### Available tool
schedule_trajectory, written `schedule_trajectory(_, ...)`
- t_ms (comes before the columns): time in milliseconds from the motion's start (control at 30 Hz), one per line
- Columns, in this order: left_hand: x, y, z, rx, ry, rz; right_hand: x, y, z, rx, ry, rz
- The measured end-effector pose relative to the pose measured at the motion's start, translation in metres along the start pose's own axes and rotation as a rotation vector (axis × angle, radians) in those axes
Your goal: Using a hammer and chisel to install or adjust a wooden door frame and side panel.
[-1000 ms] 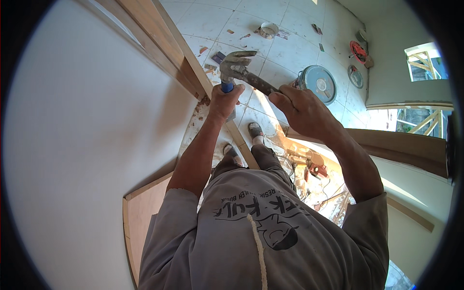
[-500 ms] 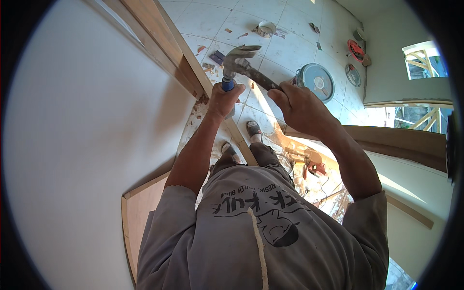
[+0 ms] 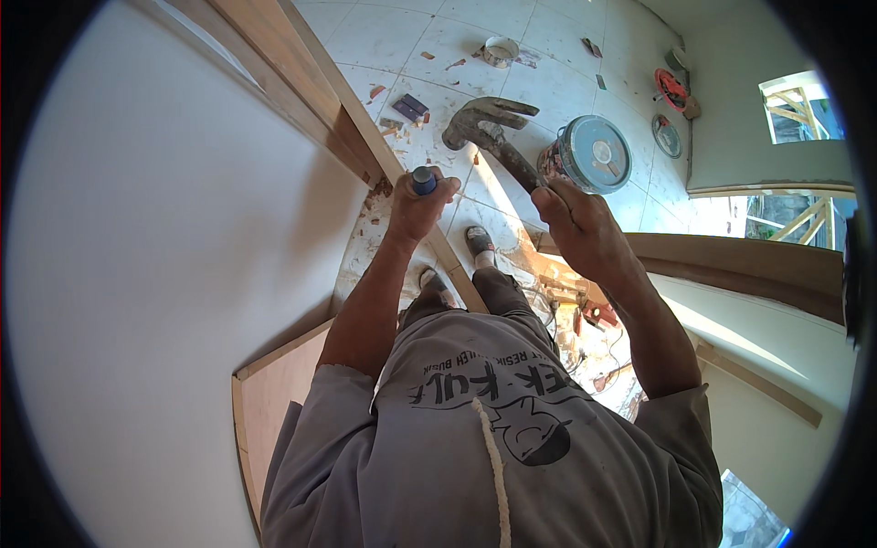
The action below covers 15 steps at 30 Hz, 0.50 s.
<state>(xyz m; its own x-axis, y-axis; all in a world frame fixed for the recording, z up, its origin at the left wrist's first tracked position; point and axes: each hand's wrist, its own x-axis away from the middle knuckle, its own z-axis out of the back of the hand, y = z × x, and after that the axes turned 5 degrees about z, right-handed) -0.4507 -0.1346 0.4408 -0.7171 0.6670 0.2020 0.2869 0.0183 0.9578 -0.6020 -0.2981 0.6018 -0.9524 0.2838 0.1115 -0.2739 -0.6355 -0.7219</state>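
Note:
My left hand [image 3: 417,212] is closed around the blue handle of a chisel [image 3: 423,181], its metal-capped end facing up. The chisel's blade is hidden beneath the hand. Right under that hand runs the edge of a wooden door frame [image 3: 352,114]. My right hand [image 3: 582,222] grips the worn handle of a claw hammer [image 3: 484,126]. The hammer's head hangs above and to the right of the chisel, apart from it, with the claw pointing right.
A lidded paint bucket [image 3: 598,153] stands on the tiled floor beyond my right hand. Wood chips, a dark small box [image 3: 410,108] and a roll of tape [image 3: 500,52] lie farther off. A red power tool [image 3: 598,315] with cords sits by my feet. A white wall [image 3: 164,274] rises at left.
The hammer head has lifted off the chisel's end and moved right. My right hand has shifted right and slightly down. The left hand stays nearly in place, the chisel's cap now tipped toward me.

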Motion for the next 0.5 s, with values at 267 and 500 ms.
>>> schedule_trajectory(267, 0.009, 0.007, 0.037, 0.34, 0.104, -0.01, 0.006, 0.01, -0.001, -0.069, 0.033, -0.076)
schedule_trajectory(500, 0.001, 0.012, 0.015, 0.051, 0.114, 0.101, -0.006, -0.008, 0.007, -0.111, 0.081, 0.076)
